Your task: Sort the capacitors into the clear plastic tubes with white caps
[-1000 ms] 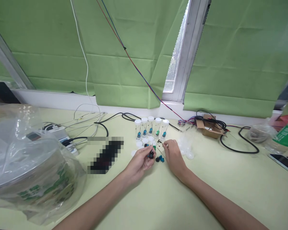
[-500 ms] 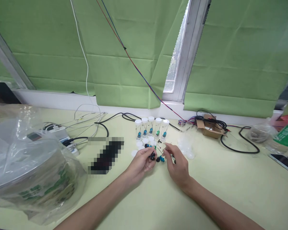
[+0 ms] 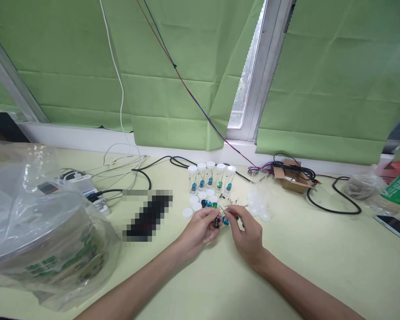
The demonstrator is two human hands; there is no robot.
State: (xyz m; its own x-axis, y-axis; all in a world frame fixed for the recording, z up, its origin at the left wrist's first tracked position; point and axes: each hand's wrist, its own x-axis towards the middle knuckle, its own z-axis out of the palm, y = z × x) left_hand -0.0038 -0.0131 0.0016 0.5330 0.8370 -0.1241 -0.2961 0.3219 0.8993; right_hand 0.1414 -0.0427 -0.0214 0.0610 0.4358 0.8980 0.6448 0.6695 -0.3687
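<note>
My left hand (image 3: 200, 227) is closed on a small black part (image 3: 216, 222), gripped between thumb and fingers. Close by on the right, my right hand (image 3: 248, 231) pinches its fingertips together beside that part; what they hold is too small to make out. Small blue pieces (image 3: 226, 220) lie on the table between the hands, partly hidden by the fingers. Just beyond them are a green piece (image 3: 215, 205), thin sticks and round white caps (image 3: 187, 213). Several clear tubes with white lids (image 3: 202, 177) stand upright in a row behind, holding blue or green pieces.
Clear empty-looking plastic tubes (image 3: 259, 204) lie right of the hands. A small cardboard box (image 3: 296, 184) with cables is at the back right, a phone (image 3: 396, 229) at the right edge. On the left are a bagged round tub (image 3: 53, 249) and a power strip (image 3: 102, 206).
My left hand has shifted slightly right with the black part, now held more upright. The right hand's fingertips have lowered and closed in towards it.
</note>
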